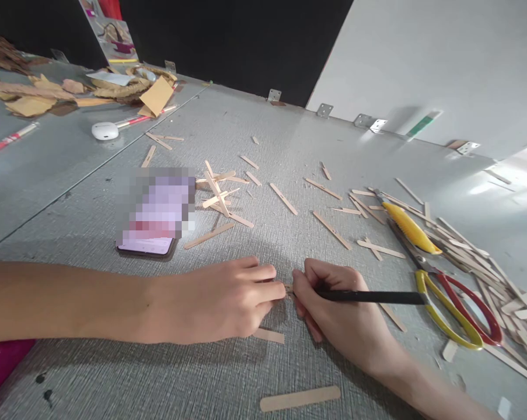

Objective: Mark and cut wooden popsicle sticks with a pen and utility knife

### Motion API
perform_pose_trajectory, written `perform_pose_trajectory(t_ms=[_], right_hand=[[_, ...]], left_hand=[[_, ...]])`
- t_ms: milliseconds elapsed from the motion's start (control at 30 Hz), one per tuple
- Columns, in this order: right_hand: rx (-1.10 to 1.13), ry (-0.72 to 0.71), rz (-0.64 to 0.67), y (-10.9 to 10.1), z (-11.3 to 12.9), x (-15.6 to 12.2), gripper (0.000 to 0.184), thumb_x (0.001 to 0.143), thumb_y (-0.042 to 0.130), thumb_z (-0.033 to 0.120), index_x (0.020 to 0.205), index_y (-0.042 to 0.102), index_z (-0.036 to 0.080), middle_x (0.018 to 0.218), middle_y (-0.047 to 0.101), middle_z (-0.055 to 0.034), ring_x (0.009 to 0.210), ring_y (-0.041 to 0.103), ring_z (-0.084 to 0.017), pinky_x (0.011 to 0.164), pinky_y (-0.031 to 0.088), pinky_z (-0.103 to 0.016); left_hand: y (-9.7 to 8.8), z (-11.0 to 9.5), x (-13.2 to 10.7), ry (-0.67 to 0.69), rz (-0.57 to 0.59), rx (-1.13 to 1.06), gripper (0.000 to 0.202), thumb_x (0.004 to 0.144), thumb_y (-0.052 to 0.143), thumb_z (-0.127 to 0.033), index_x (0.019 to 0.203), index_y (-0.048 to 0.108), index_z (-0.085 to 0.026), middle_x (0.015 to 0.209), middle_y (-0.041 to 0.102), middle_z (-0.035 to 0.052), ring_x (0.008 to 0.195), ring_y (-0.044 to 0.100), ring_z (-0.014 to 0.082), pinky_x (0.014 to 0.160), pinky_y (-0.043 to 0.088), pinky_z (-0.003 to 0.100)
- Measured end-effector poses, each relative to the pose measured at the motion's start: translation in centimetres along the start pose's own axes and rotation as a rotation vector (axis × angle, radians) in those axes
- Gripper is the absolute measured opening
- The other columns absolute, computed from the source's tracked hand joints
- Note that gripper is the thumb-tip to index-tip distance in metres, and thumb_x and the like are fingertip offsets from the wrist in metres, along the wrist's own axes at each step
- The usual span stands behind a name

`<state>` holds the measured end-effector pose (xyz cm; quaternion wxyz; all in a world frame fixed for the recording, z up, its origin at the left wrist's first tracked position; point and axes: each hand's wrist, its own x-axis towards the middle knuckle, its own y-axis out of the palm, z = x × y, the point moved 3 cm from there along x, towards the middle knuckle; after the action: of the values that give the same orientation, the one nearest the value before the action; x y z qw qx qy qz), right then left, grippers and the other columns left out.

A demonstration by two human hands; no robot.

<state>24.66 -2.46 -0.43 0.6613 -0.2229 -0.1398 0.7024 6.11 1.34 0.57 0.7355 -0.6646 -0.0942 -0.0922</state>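
My left hand [241, 297] is closed in a pinch low over the table, its fingertips on a small wooden stick piece [288, 288]. Close against it, my right hand [333, 303] grips a slim black pen-like tool [372, 297], whose back end points right. The tool's tip is hidden behind my right fingers. Under my left hand a pale stick piece [270, 335] lies partly covered. Nearer to me is a whole popsicle stick [301, 398] with rounded ends.
A phone [150, 216] lies left, beside a small pile of crossed sticks [220, 195]. Scissors [449, 309] with red and yellow handles and a yellow-handled tool [412, 227] lie right, near heaped sticks [508, 291]. Brown scraps [36, 96] and a white earbud case [105, 130] sit back left.
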Motion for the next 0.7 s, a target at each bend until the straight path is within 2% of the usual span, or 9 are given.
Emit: perform_pose_trajectory(t_ms=[200, 500, 700], right_hand=[[0.060, 0.013, 0.009, 0.01, -0.29, 0.17, 0.043, 0.100, 0.059, 0.031, 0.059, 0.045, 0.023, 0.046, 0.054, 0.0056, 0.030, 0.048, -0.006, 0.033, 0.033, -0.017], [0.112, 0.029, 0.018, 0.21, -0.18, 0.01, 0.044, 0.098, 0.064, 0.035, 0.059, 0.049, 0.021, 0.043, 0.051, 0.0074, 0.030, 0.045, -0.005, 0.033, 0.031, -0.016], [0.028, -0.019, 0.004, 0.20, -0.07, 0.06, 0.047, 0.101, 0.060, 0.035, 0.058, 0.048, 0.022, 0.039, 0.047, 0.0080, 0.029, 0.043, -0.005, 0.035, 0.030, -0.017]], left_hand=[[-0.13, 0.00, 0.06, 0.000, -0.021, -0.006, 0.020, 0.094, 0.059, -0.002, 0.084, 0.073, -0.013, 0.094, 0.067, 0.0086, 0.087, 0.057, 0.0211, 0.078, 0.051, 0.033], [0.00, -0.02, -0.06, -0.002, 0.004, -0.008, 0.023, 0.095, 0.055, 0.000, 0.086, 0.073, -0.013, 0.095, 0.066, 0.0080, 0.088, 0.056, 0.0211, 0.079, 0.050, 0.034], [0.07, 0.05, -0.02, 0.002, -0.002, -0.028, 0.016, 0.094, 0.061, -0.003, 0.088, 0.073, -0.011, 0.096, 0.066, 0.0084, 0.089, 0.057, 0.0219, 0.079, 0.050, 0.035]])
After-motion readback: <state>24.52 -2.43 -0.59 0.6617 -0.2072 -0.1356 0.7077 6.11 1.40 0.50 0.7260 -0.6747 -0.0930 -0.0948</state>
